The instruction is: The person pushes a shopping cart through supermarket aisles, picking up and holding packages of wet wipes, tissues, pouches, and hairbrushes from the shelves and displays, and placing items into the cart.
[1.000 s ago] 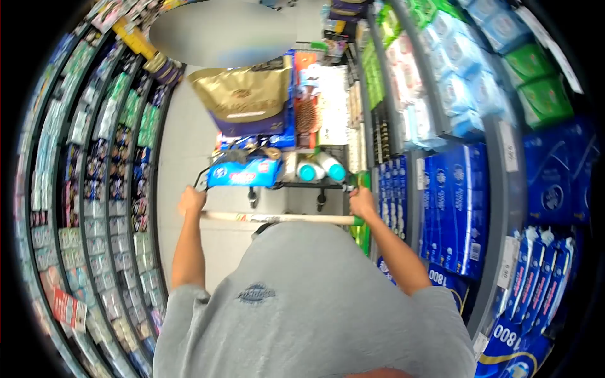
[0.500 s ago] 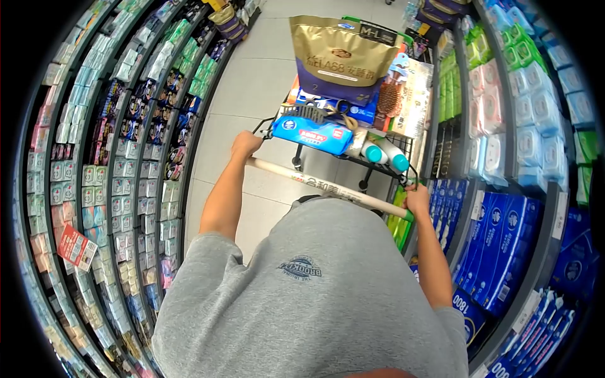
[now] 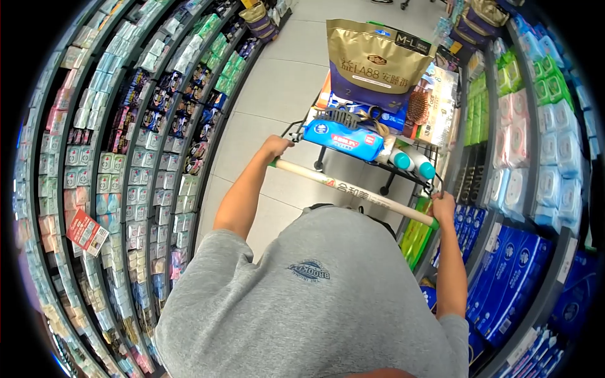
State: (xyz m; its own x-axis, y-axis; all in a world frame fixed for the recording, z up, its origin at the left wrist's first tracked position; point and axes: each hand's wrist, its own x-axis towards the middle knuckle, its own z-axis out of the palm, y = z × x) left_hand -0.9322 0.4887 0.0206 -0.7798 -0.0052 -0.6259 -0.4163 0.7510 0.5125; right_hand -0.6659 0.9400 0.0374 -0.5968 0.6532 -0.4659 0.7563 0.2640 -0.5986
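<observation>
A shopping cart (image 3: 295, 131) with a pale handlebar (image 3: 353, 189) is in front of me. My left hand (image 3: 277, 147) is closed round the cart's dark frame by the left end of the bar. At the right end, my right hand (image 3: 443, 206) is wrapped round the frame too. In the basket a large gold and purple bag (image 3: 375, 75) stands upright. Nearer me lie a blue pack of wipes (image 3: 345, 142), a dark comb-like object (image 3: 338, 116) and two white bottles with teal caps (image 3: 413, 162). A brown hairbrush (image 3: 418, 108) sits on the right.
Shelves of small packs (image 3: 148, 157) line the left side, with a red price card (image 3: 87, 232) sticking out. Along the right shelf are wipes packs (image 3: 558, 151) and large blue packages (image 3: 510, 277). Pale floor tiles (image 3: 252, 120) run ahead between the shelves.
The cart and both hands have shifted to the right in view and slightly down. The shelves have moved rightward as well. Both hands keep their hold on the cart.
</observation>
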